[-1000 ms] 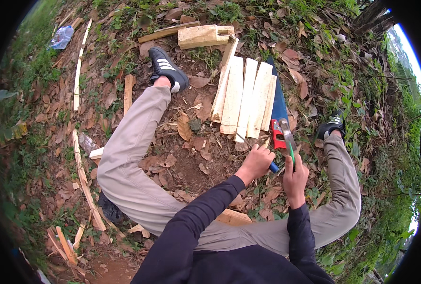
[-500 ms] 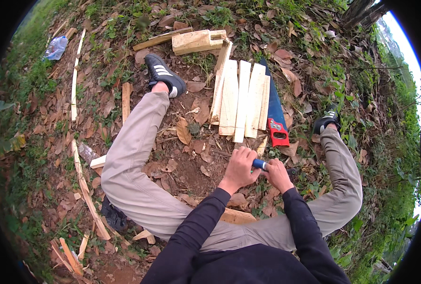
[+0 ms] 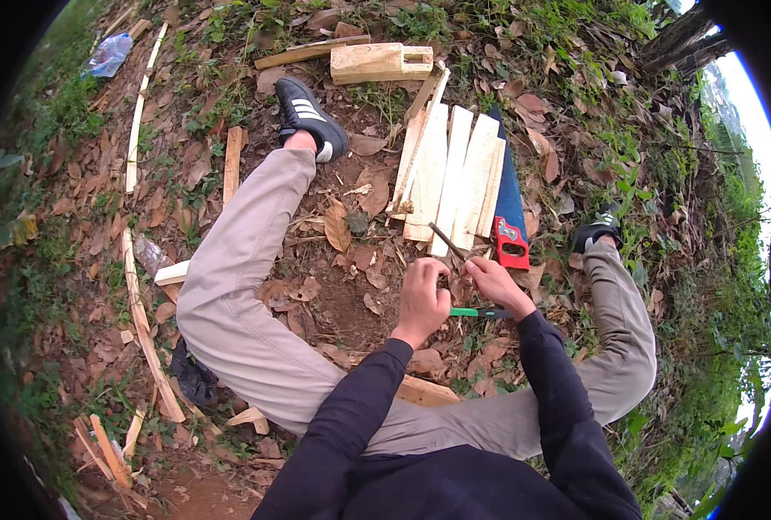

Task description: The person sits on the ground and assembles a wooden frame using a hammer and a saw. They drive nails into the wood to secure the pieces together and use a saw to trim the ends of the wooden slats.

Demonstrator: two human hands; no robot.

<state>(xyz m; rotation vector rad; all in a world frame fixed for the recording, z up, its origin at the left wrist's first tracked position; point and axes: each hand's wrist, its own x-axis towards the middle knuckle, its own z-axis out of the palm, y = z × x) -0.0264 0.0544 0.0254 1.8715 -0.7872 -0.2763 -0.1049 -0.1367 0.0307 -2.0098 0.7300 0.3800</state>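
Observation:
My right hand [image 3: 496, 284] pinches a thin dark brown rod [image 3: 446, 239], which slants up and left toward the light wooden slats [image 3: 457, 178]. Beside it on the left, my left hand [image 3: 424, 299] has its fingers curled; whatever they may hold is hidden. Between my hands and partly under the right wrist shows a slim tool with a green handle [image 3: 464, 312] and a dark grey end. Whether the left hand touches this tool, I cannot tell. Just beyond my right hand lies a handsaw [image 3: 511, 230] with a red grip and blue blade, along the slats' right side.
A notched wood block [image 3: 370, 64] and a flat board [image 3: 312, 51] lie at the far side. My legs spread around the work. Another wood piece [image 3: 427, 392] lies near my lap. Long strips [image 3: 147, 325], a black bag [image 3: 193, 373] and a clear plastic bag [image 3: 110, 55] are left.
The blue cylinder that was between my hands no longer shows. The dark rod has come into view in my right hand, and the green-handled tool is now visible. My hands are slightly farther apart.

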